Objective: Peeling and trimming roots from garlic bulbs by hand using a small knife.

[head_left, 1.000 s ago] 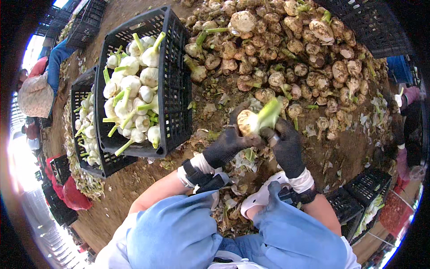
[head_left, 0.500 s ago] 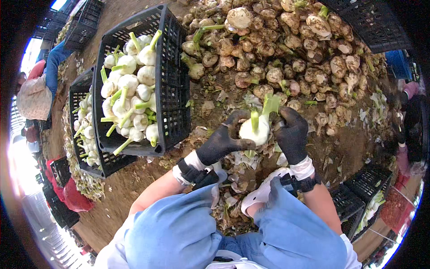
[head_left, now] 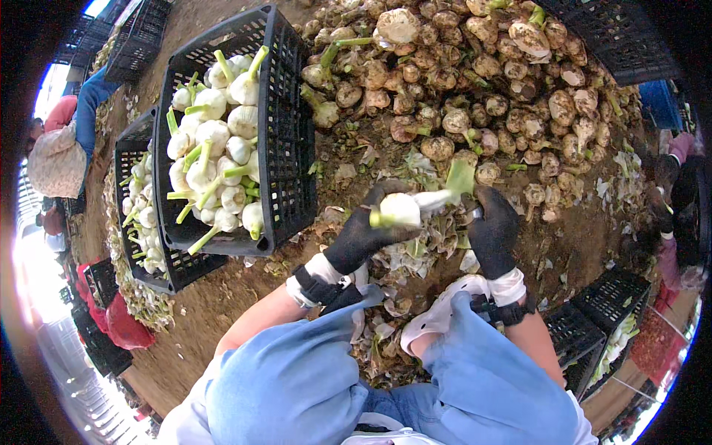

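Note:
My left hand (head_left: 371, 226), in a black glove, grips a white garlic bulb (head_left: 403, 209) with a short green stem pointing left. My right hand (head_left: 493, 226), also gloved, pinches a pale green leaf strip (head_left: 457, 180) just right of the bulb; the strip and the white skin between them are blurred. Loose skins and leaves (head_left: 415, 252) lie on the dirt below my hands. Unpeeled, soil-stained bulbs (head_left: 519, 111) are heaped beyond them. At the left, a black crate (head_left: 285, 141) holds clean white bulbs with green stalks (head_left: 215, 141).
A second crate (head_left: 133, 133) of white bulbs stands behind the first. More black crates are at upper left, upper right (head_left: 593, 33) and lower right (head_left: 564, 334). Other people (head_left: 52, 159) work at the left and right (head_left: 675, 208) edges. Red sacks (head_left: 119, 319) lie at the left.
The bulb has moved left with my left hand and tipped, so its stem now points left. My right hand has moved rightward, pulling the leaf strip away from it.

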A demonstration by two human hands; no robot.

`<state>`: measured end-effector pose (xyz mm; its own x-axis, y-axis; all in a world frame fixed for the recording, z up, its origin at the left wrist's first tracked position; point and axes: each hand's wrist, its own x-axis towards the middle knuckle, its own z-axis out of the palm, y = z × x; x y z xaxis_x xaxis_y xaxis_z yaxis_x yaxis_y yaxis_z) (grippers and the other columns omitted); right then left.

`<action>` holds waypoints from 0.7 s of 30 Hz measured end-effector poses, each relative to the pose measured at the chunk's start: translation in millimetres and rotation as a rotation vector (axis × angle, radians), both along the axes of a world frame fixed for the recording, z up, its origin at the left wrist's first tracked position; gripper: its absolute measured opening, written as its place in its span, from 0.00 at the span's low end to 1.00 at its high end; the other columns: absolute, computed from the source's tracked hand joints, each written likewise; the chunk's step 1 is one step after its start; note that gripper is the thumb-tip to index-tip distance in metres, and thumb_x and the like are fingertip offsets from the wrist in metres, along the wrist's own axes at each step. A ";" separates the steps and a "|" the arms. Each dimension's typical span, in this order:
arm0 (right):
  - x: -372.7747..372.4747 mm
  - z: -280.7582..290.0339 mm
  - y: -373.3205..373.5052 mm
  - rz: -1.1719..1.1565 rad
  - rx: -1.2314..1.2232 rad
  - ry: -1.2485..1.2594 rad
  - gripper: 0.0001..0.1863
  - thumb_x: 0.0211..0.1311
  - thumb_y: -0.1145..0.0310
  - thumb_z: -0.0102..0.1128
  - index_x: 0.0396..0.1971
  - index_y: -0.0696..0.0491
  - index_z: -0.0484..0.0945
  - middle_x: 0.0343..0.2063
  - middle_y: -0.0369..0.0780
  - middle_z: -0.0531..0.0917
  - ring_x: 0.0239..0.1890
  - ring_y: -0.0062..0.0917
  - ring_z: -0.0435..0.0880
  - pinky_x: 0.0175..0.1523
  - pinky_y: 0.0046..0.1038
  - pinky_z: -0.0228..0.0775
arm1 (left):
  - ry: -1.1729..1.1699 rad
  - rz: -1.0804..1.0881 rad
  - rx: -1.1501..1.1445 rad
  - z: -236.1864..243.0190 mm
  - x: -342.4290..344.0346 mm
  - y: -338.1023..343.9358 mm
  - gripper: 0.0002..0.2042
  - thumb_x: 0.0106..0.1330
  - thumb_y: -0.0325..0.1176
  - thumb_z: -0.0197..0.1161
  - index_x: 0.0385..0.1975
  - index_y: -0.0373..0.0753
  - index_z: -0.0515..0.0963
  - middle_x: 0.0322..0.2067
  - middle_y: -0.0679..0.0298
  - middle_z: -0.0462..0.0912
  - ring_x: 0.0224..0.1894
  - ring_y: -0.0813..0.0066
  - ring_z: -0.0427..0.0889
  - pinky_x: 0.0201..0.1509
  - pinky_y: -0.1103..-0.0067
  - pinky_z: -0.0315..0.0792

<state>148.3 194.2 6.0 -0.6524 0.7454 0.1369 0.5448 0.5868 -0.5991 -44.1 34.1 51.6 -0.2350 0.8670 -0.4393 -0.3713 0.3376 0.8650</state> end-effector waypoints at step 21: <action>-41.6 61.8 -31.3 0.322 -0.045 0.026 0.12 0.51 0.71 0.62 0.37 0.54 0.77 0.30 0.47 0.81 0.32 0.43 0.82 0.36 0.39 0.73 | 0.137 0.093 0.011 -11.2 2.7 -1.7 0.30 0.60 0.34 0.70 0.61 0.35 0.67 0.52 0.58 0.77 0.51 0.75 0.75 0.55 0.77 0.71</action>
<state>106.6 162.9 67.8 -0.8526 0.5066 0.1280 0.3195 0.6992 -0.6396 -41.4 32.4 40.4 -0.3712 0.8436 -0.3880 -0.2792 0.2972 0.9131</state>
